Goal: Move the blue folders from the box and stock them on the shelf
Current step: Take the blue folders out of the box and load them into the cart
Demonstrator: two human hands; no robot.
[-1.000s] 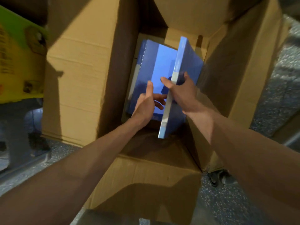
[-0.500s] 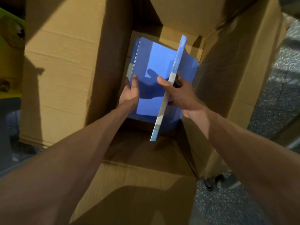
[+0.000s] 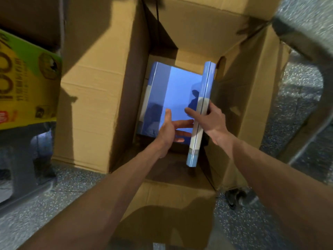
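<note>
Open cardboard box (image 3: pixel 93 91) fills centre frame, flaps folded out, seen from above. Flat blue folders (image 3: pixel 180 87) are stacked at the bottom of the box, top cover lit, its left strip in shadow. One more blue folder, the upright folder (image 3: pixel 206 82), is held on edge inside the box just right of centre, spine toward the camera, white label band mid-spine, lower end toward the near box wall. Right hand (image 3: pixel 212 120) is clamped on the upright folder at mid-spine: thumb on the left face, fingers (image 3: pixel 213 107) wrapped on the right face. Left hand (image 3: pixel 168 129) is placed over the flat folders, thumb up, fingers straight and spread, pointed right toward the upright folder; contact with its cover or with the stack can't be told. Nothing is gripped by the left hand. Yellow-green printed carton (image 3: pixel 19 78) sits at the left edge. Speckled grey floor (image 3: pixel 72 186) is seen around the box. Dark shoe (image 3: pixel 234 197) is seen at lower right, beside the box corner. Blurred grey bar (image 3: pixel 322 83) curves down the right edge.
</note>
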